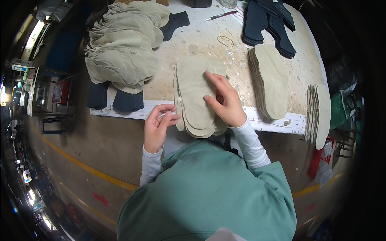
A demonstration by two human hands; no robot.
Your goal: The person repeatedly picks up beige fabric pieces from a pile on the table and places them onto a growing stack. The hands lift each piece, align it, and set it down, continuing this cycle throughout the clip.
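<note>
Two bare hands work at the near edge of a speckled white worktable; the right hand lies flat, fingers spread, on top of a small fanned stack of beige sole-shaped cutouts that hangs slightly over the table's front edge; its fingertips press the top piece near the middle, the thumb lying on the same piece nearer the person; the left hand hovers just left of that stack, at the table's edge, its fingers curled in and pinching something small and pale that cannot be made out; it is close to the lowest pieces of the fan, though whether it touches them I cannot tell; both wrists come out of white sleeves under a green top; right of the right hand, apart from it, a neat stack of the same beige cutouts lies flat, and further right another beige stack sits over the table's corner; far beyond the left hand a big loose heap of beige pieces spreads across the far left of the table, with dark navy pieces poking out beneath it; beyond the right hand lie two rubber bands, a pen and a pile of dark cutouts.
</note>
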